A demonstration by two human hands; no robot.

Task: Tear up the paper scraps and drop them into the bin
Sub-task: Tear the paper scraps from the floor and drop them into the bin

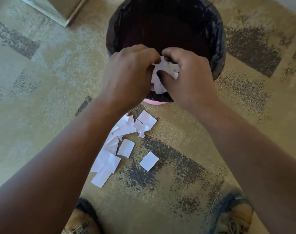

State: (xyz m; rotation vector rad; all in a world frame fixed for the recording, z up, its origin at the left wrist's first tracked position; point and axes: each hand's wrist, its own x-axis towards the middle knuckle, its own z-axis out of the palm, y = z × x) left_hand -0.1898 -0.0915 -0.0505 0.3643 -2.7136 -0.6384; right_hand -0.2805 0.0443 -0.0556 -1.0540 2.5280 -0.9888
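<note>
Over the near rim of the bin [218,53], which is lined with a black bag, my left hand [128,76] and my right hand [189,76] both grip a bunch of white paper scraps [160,76] between them. Fingers of both hands are closed on the paper, and most of the bunch is hidden by them. Several more white paper scraps [122,141] lie loose on the carpet in front of the bin, below my forearms. The bin's inside looks dark, and I cannot tell what is in it.
The bin stands on a patterned beige and grey carpet [42,81]. A pale board or furniture edge [59,12] lies at the top left. My two feet in sandals [235,215] show at the bottom, just behind the loose scraps.
</note>
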